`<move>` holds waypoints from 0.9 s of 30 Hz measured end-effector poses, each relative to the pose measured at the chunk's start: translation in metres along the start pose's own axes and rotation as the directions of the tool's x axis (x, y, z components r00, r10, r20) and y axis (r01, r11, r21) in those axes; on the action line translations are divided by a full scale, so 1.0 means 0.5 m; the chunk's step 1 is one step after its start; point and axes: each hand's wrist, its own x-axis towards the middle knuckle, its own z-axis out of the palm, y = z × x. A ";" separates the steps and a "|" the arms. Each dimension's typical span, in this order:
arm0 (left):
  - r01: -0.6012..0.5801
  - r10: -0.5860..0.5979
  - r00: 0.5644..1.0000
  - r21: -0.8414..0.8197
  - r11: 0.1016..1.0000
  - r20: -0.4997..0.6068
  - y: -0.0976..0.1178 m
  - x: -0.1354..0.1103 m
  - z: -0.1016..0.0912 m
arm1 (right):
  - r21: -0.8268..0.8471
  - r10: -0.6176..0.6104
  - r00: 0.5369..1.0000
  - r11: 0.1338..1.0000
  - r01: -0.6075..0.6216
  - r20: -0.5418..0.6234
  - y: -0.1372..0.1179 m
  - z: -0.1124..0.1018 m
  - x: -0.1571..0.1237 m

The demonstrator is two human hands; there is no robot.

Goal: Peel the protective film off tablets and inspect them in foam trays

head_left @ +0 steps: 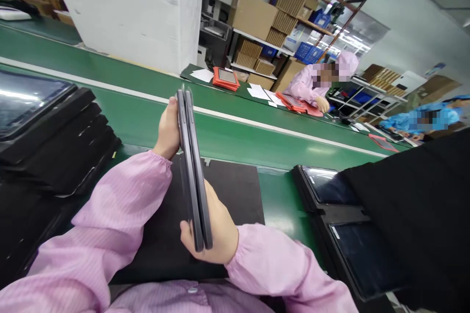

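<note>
Two thin dark grey tablets [194, 171] stand on edge, face to face, held up between my hands with their narrow sides toward me. At the far end my left hand [169, 129] is closed around them. Around the near end my right hand [218, 227] is wrapped, its thumb on the left side and its palm on the right. Below them lies a flat black foam sheet [238, 195] on the green workbench. A narrow gap shows between the two tablets. Their broad faces are mostly turned out of sight.
Stacked black foam trays [55, 142] with a tablet [33, 98] on top stand at left. At right, a black tray [323, 230] holds two tablets [367, 249]. Across the green conveyor [235, 132], a person in pink [308, 83] works beside red folders [223, 78]; another wears blue [422, 117].
</note>
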 end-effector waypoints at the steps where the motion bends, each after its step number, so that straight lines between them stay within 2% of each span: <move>1: -0.027 0.027 1.000 0.001 1.000 0.004 -0.007 0.008 -0.013 | 0.020 -0.038 0.999 0.999 0.038 0.007 0.019 0.012 0.005; 4: -0.025 0.025 0.999 0.031 0.999 -0.025 -0.037 0.020 -0.048 | 0.035 -0.099 0.995 0.995 0.098 0.017 0.060 0.048 0.019; 8: 0.035 -0.029 0.997 0.074 0.997 -0.073 -0.073 0.025 -0.069 | 0.072 -0.089 0.988 0.993 0.098 -0.125 0.078 0.082 0.028; 12: 0.036 -0.035 0.999 0.119 0.992 -0.013 -0.087 0.027 -0.057 | 0.154 0.003 0.983 0.988 0.026 -0.185 0.077 0.094 0.026; 19: -0.060 0.043 0.988 0.114 0.992 0.147 -0.085 0.020 -0.031 | 0.118 0.063 0.977 0.992 -0.039 -0.206 0.065 0.094 0.014; 27: -0.091 0.073 0.985 0.108 0.990 0.157 -0.071 0.013 -0.022 | 0.158 0.109 0.970 0.985 -0.075 -0.216 0.056 0.093 0.007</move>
